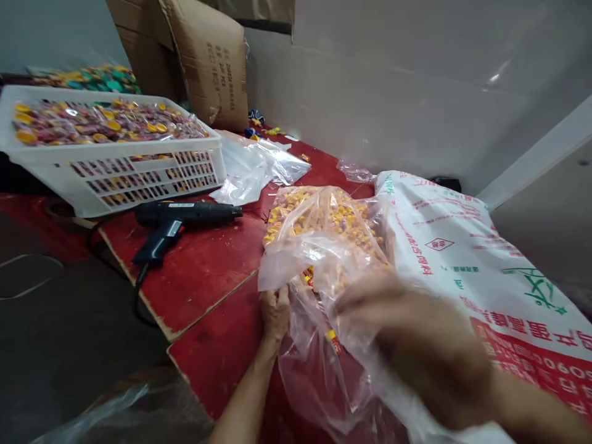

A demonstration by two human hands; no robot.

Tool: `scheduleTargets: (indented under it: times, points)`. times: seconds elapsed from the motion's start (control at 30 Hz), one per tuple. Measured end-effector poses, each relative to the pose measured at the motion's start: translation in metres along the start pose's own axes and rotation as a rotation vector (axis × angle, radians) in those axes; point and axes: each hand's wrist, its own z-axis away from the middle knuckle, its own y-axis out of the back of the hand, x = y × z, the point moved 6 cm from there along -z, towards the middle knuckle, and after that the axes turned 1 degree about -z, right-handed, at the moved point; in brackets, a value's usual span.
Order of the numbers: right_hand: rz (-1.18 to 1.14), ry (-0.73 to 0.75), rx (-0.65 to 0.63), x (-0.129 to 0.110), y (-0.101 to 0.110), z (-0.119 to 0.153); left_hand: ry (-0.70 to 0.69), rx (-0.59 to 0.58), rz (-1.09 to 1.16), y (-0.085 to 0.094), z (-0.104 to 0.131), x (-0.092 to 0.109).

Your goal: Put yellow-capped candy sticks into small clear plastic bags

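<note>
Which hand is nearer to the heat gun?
Left. The left hand, at the plastic bag's edge, is right of the heat gun; the right hand is farther right, blurred over the bag.

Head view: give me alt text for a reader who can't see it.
A person's left hand and blurred right hand are at a clear bag of small yellow pieces on a red table. To the left, a heat gun lies in front of a white basket full of small items; to the right lies a printed white sack.
</note>
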Motion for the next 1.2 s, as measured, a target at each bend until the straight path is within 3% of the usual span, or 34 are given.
scheduleTargets:
  times: [0.03,0.1,0.17,0.23,0.3,0.4,0.5,0.63,0.7,0.77,0.83,0.93,1.0,1.1,1.13,1.2]
  points:
    - [0.037,0.122,-0.198,-0.028,-0.032,0.015,-0.004,-0.001,0.014,0.001,-0.001,0.002]
    - [0.075,0.222,-0.319,-0.045,-0.079,0.044,-0.007,0.01,0.041,0.004,-0.002,0.005]
    - [0.274,0.046,-0.407,-0.01,-0.107,0.071,-0.009,0.04,0.067,0.008,-0.001,0.008]
    - [0.428,-0.254,-0.462,0.049,-0.103,0.105,-0.019,0.071,0.095,0.014,0.003,0.013]
    - [0.516,-0.486,-0.4,0.101,-0.073,0.142,-0.037,0.091,0.128,0.02,0.008,0.022]
    - [0.459,-0.539,-0.424,0.141,-0.034,0.186,-0.077,0.101,0.171,0.03,0.014,0.049]
    - [0.428,-0.528,-0.406,0.143,-0.017,0.198,-0.162,0.069,0.159,0.042,0.016,0.087]
    - [0.439,-0.542,-0.328,0.115,-0.024,0.184,-0.267,-0.004,0.012,0.062,0.025,0.128]
    - [0.512,-0.516,-0.328,0.098,-0.034,0.182,-0.315,0.043,-0.127,0.076,0.043,0.137]
    - [0.597,-0.472,-0.406,0.084,-0.049,0.189,-0.442,0.15,-0.317,0.083,0.073,0.144]
    - [0.644,-0.442,-0.49,0.074,-0.067,0.203,-0.637,0.137,-0.509,0.069,0.11,0.145]
    - [0.624,-0.37,-0.429,0.052,-0.086,0.226,-0.834,-0.25,-0.709,0.011,0.157,0.124]
    - [0.538,-0.246,-0.24,0.027,-0.088,0.24,-0.875,-0.471,-0.776,-0.024,0.175,0.105]
    - [0.437,-0.118,0.164,0.0,-0.066,0.277,-0.908,-0.584,-0.774,-0.053,0.179,0.086]
    - [0.452,-0.156,0.294,-0.001,-0.053,0.296,-0.924,-0.614,-0.784,-0.058,0.177,0.08]
    - [0.525,-0.373,0.491,0.013,-0.024,0.34,-0.954,-0.655,-0.84,-0.064,0.172,0.068]
